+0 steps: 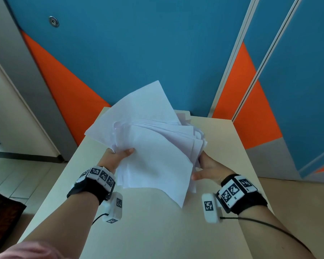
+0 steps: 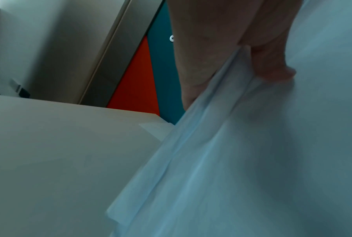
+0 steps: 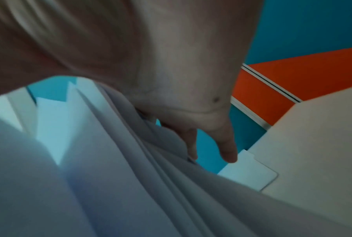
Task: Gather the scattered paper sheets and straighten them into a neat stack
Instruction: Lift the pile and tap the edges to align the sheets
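Note:
A loose, fanned bundle of white paper sheets (image 1: 150, 144) is held above the beige table (image 1: 157, 230), its corners sticking out at different angles. My left hand (image 1: 118, 156) grips the bundle's left edge, thumb on top; the left wrist view shows that thumb (image 2: 272, 64) pressing on the sheets (image 2: 231, 160). My right hand (image 1: 206, 168) holds the right edge with its fingers under the paper. In the right wrist view the fingers (image 3: 227, 144) curl against the splayed sheet edges (image 3: 130, 152).
A cream folder (image 1: 185, 114) lies at the table's far edge under the bundle, also visible as a tabbed corner (image 3: 252, 173). Blue and orange cabinet doors (image 1: 138, 53) stand right behind the table. Floor lies to the left and right of the table.

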Tool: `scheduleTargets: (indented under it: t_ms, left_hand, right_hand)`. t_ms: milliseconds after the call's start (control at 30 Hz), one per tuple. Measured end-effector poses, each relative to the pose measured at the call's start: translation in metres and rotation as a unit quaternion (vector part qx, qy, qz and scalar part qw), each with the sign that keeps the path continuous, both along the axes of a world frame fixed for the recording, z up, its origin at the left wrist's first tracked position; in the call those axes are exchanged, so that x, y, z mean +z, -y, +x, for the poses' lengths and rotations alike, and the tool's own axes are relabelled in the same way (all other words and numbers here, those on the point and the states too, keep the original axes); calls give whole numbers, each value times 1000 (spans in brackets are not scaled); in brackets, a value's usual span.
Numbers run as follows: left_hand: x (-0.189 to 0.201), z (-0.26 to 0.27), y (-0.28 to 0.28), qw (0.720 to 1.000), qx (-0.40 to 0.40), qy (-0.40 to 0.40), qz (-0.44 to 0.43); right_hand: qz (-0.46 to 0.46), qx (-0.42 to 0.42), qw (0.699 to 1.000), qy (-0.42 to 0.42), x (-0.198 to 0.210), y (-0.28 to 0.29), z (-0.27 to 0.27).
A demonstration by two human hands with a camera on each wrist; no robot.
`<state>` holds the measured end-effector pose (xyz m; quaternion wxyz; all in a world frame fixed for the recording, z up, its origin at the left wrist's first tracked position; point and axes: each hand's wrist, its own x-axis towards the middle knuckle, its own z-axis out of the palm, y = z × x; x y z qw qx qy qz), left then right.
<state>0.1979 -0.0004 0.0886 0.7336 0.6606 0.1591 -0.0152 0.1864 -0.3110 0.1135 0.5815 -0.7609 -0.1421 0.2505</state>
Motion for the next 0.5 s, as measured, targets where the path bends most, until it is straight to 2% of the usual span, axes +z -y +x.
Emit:
scheduleTargets:
  t_ms: [67, 133, 200, 267, 367, 500]
  left_hand:
    - [-1, 1, 1, 1000, 3, -3, 12]
    - [-3, 0, 0, 1000, -8, -10, 21]
    - [-3, -2, 0, 999, -37, -15, 17]
    - [-1, -4, 0, 997, -75, -5, -4]
    - [2, -5, -5, 990, -135, 13, -38]
    - [1, -5, -10, 981, -187, 15, -50]
  right_hand:
    - [-44, -9, 999, 24, -4, 1, -4]
    - [-53, -68, 996, 35, -9, -5, -10]
    - [-12, -183, 982, 46, -12, -13, -12]
    - [60, -238, 969, 41, -13, -16, -6]
    - [128, -199, 972, -3, -4, -14, 8]
    - [113, -181, 977, -16, -2, -8, 20]
